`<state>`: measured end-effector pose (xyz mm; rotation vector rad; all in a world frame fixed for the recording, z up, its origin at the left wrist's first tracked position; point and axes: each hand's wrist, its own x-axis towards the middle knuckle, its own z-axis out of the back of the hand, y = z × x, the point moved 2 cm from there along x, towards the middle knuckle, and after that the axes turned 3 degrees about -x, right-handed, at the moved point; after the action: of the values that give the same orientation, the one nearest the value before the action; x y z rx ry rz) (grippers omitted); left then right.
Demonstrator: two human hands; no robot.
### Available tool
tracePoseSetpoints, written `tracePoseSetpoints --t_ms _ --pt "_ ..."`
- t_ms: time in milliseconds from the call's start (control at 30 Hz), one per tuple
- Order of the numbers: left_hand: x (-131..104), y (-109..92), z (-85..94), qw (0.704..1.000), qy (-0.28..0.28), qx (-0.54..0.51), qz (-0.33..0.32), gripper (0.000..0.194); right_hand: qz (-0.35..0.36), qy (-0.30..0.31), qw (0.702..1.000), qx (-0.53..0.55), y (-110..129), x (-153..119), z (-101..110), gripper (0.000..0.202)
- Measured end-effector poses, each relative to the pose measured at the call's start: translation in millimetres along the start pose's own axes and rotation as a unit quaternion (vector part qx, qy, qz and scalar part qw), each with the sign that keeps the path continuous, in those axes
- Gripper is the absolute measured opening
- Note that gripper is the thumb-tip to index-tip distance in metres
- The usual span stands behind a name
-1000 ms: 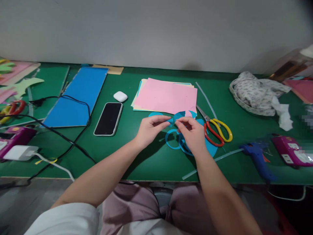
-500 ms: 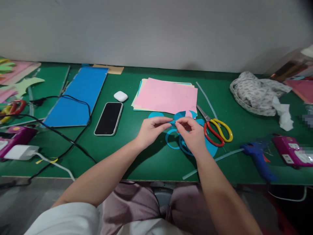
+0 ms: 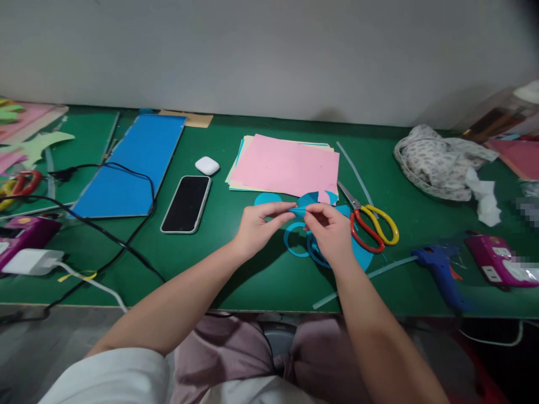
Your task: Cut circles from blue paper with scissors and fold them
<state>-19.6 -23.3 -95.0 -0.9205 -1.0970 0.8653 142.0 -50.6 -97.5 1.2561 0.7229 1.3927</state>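
Note:
A small blue paper piece (image 3: 299, 212) is pinched between my two hands above the green table. My left hand (image 3: 263, 224) grips its left end with thumb and fingertips. At its right end, my right hand (image 3: 330, 227) holds it the same way. Below the hands lie a blue paper ring (image 3: 295, 247) and other blue cut pieces (image 3: 362, 257), partly hidden by my right hand. A blue disc (image 3: 268, 199) lies behind my left hand. Scissors (image 3: 365, 220) with red and yellow handles rest right of my right hand, blades pointing to the back.
Behind the hands lies a stack of coloured paper (image 3: 286, 165). A phone (image 3: 186, 205), white case (image 3: 207, 165), blue board (image 3: 130, 165) and black cable (image 3: 122, 241) are on the left. To the right are a blue glue gun (image 3: 442, 272) and patterned cloth (image 3: 438, 163).
More of the blue paper piece shows between my fingertips, which are slightly farther apart. The whole view has shifted slightly.

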Motion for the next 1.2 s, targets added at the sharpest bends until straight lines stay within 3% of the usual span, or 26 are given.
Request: tracePoseSetpoints --t_ms 267,567,1200 --pt "-1.3 -3.9 1.0 0.999 0.005 0.033 -0.029 0.017 -0.031 0.002 0.999 0.032 0.6 -0.6 -1.1 0.006" --pt "-2.1 -5.4 1.8 0.997 0.005 0.056 -0.052 0.016 -0.014 0.005 0.999 0.033 3.1 -1.1 -0.6 0.005" --pt "-1.3 -8.9 2.9 0.999 -0.033 0.025 -0.017 0.010 0.032 -0.015 0.999 -0.002 5.6 -3.0 1.3 0.005"
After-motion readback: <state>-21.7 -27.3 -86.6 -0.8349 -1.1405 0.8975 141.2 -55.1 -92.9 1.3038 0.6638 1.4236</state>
